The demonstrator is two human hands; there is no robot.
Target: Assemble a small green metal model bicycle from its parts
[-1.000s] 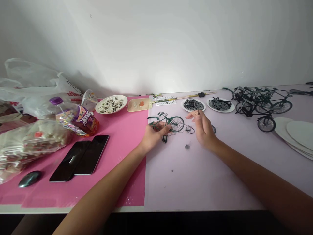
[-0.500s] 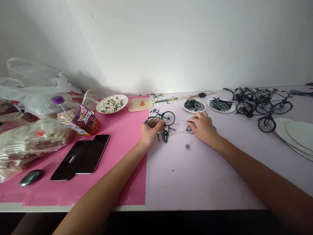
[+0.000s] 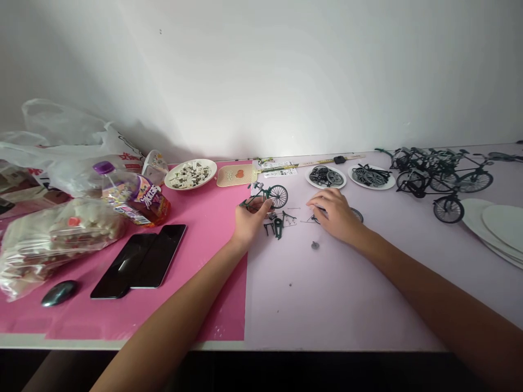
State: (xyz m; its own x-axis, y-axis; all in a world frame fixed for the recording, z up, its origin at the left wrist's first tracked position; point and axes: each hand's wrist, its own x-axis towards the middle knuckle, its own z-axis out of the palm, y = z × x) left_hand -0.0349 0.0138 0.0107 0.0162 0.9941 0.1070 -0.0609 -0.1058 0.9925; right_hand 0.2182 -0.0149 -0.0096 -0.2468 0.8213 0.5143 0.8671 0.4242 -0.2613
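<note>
Left hand point(image 3: 250, 220) has moved the bicycle point(image 3: 270, 195) leftward.

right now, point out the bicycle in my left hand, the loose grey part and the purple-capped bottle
Held bicycle point(image 3: 278, 196): head view, hub of its wheel.
Loose grey part point(image 3: 315, 245): head view, its middle.
Purple-capped bottle point(image 3: 140, 198): head view, its label.

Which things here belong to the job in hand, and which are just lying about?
Likely the job:
green model bicycle, in the left hand
loose green parts
piled bicycle parts
similar model bicycles

Seemingly lying about:
two phones
drink bottle
plastic bags
</note>
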